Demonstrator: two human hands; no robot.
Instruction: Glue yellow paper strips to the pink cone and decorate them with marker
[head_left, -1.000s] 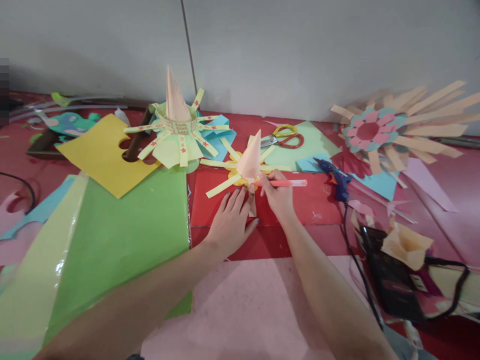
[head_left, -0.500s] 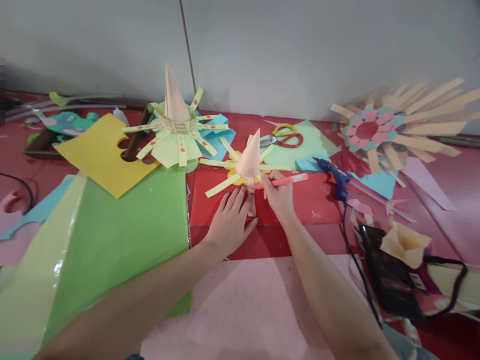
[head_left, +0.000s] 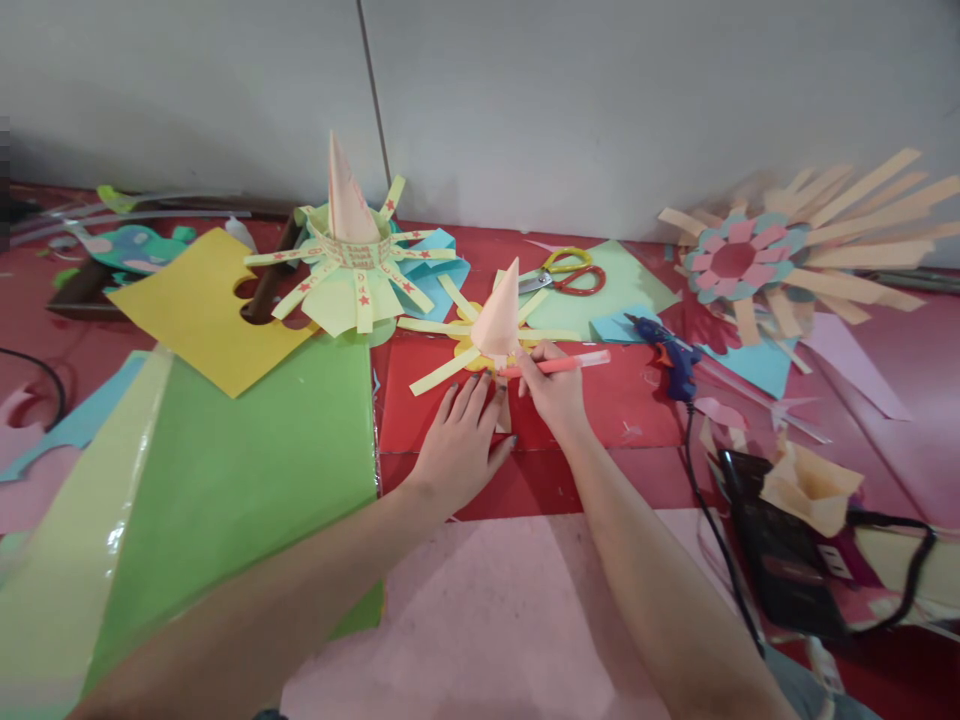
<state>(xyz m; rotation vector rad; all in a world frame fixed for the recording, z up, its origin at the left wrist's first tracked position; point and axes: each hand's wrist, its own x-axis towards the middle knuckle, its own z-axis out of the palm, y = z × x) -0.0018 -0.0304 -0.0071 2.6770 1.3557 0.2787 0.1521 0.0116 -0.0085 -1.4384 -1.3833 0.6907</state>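
My right hand (head_left: 553,392) is closed around a red marker pen (head_left: 559,364), its tip at the lower edge of a small paper piece with a peach cone (head_left: 496,318). The cone stands upright on a yellow flower-shaped base (head_left: 465,357) with pale yellow strips (head_left: 442,372) spreading from it. My left hand (head_left: 463,435) lies flat, fingers stretched out, near a peach strip (head_left: 503,410) in front of the cone. The pen's tip is partly hidden by my fingers. Both hands rest over a red sheet (head_left: 409,410).
A larger paper cone piece with red markings (head_left: 355,245) stands back left. Scissors (head_left: 562,272) lie behind the small cone. A glue gun (head_left: 670,362) with its cord and a black phone-like object (head_left: 780,560) are at right. Yellow card (head_left: 214,310) and green card (head_left: 255,460) lie left.
The marker and my right hand have shifted very slightly left. My left hand stays in place.
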